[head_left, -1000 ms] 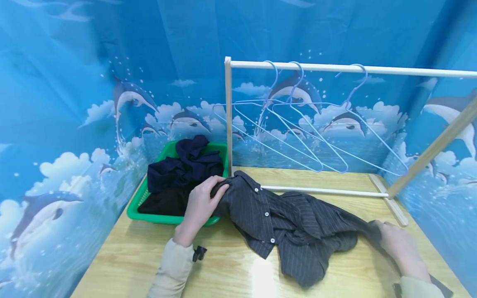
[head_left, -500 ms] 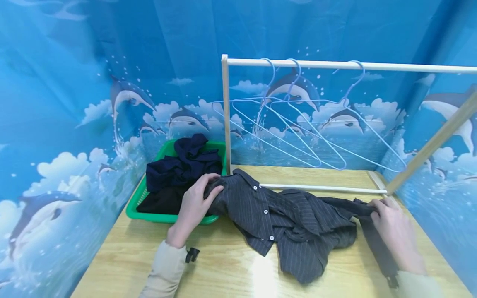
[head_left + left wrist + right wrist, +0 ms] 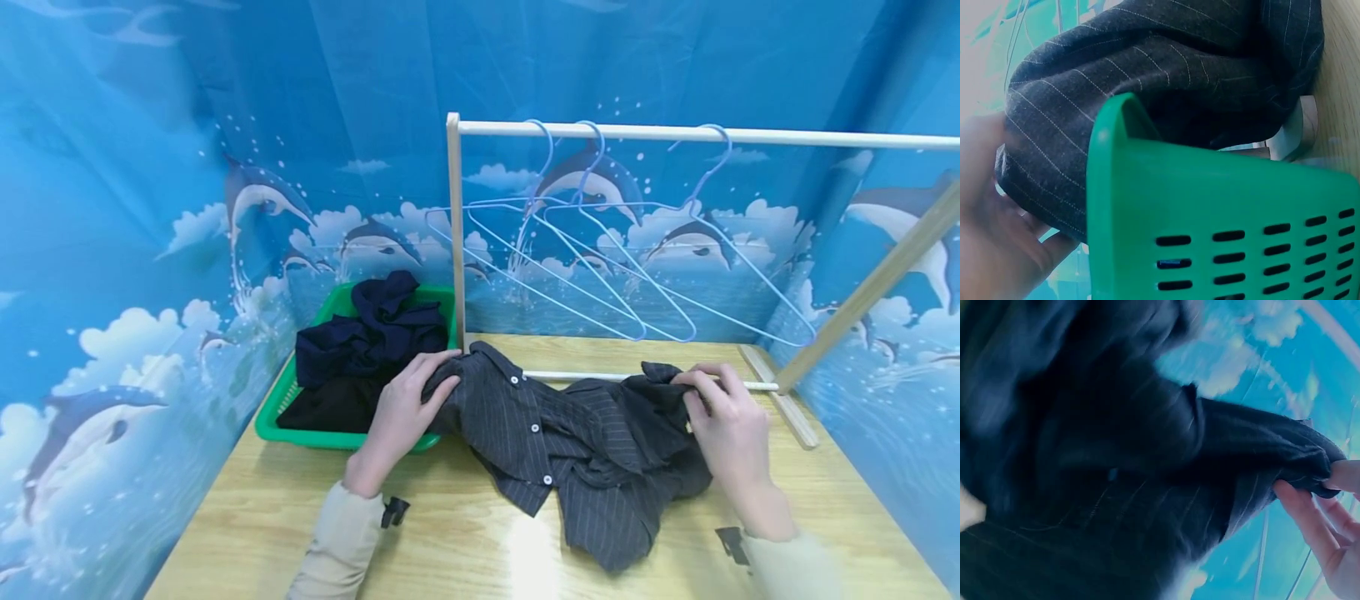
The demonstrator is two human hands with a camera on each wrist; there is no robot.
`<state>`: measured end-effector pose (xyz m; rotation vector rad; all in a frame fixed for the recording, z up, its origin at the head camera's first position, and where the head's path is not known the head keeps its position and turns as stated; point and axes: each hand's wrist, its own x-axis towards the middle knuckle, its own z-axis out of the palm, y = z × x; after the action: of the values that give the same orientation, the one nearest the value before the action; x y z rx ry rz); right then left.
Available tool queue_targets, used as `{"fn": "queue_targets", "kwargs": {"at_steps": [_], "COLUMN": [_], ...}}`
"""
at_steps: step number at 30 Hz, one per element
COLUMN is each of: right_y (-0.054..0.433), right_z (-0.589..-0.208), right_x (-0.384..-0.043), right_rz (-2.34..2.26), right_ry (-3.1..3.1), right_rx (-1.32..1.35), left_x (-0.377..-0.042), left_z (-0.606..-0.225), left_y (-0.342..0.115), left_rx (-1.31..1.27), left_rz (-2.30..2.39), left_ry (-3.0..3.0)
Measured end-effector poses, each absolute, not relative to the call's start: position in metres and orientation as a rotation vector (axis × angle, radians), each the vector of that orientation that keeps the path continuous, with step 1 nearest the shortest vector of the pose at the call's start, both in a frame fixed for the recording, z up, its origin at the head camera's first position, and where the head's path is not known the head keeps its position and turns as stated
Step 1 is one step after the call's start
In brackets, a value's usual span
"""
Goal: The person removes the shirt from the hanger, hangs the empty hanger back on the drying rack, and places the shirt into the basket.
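Note:
A dark grey pinstriped button-up shirt [image 3: 517,425] lies crumpled across the table, its white buttons facing up. My left hand [image 3: 408,408] grips the shirt's left end beside the collar, close by the green basket. In the left wrist view, striped cloth [image 3: 1054,144] bunches between thumb and fingers, next to the basket's rim. My right hand [image 3: 731,425] pinches a fold at the shirt's right end, holding it up a little. The right wrist view shows the fingertips [image 3: 1294,497] and thumb closed on a dark piece of the shirt [image 3: 1260,444].
A green basket [image 3: 273,429] with dark navy and black clothes [image 3: 367,333] stands at the left. Behind the shirt, a wooden rack [image 3: 459,242] carries three blue wire hangers [image 3: 592,167] on its white rail [image 3: 637,132]. A dolphin-print curtain surrounds the table [image 3: 247,508].
My right hand has moved left and slightly back, drawing the shirt's outstretched right part in toward the middle and raising a fold. The left hand keeps its grip near the collar.

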<state>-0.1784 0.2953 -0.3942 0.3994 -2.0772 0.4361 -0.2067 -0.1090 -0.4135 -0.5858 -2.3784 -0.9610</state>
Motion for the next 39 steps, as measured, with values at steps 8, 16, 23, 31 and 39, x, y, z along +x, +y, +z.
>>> {"fn": "queue_targets", "kwargs": {"at_steps": [8, 16, 23, 31, 39], "right_y": [0.244, 0.210, 0.218, 0.238, 0.283], "right_z": [-0.408, -0.442, -0.456, -0.448, -0.436], "right_x": [-0.178, -0.173, -0.164, -0.164, -0.164], "right_rz": [0.507, 0.450, 0.319, 0.418, 0.335], "right_ry": [-2.128, -2.400, -2.795, -2.516, -2.465], "right_rx": [0.661, 0.926, 1.040, 1.012, 0.701], "left_x": [-0.207, -0.206, -0.207, -0.211, -0.210], "left_z": [-0.418, -0.420, -0.418, -0.410, -0.397], "left_y": [-0.102, -0.093, -0.086, -0.068, -0.032], "left_rx": [-0.628, -0.655, -0.673, -0.630, -0.602], "left_rz": [-0.910, -0.885, -0.872, -0.938, -1.191], "left_ry": [-2.401, -2.413, -2.414, -2.358, -2.171]}}
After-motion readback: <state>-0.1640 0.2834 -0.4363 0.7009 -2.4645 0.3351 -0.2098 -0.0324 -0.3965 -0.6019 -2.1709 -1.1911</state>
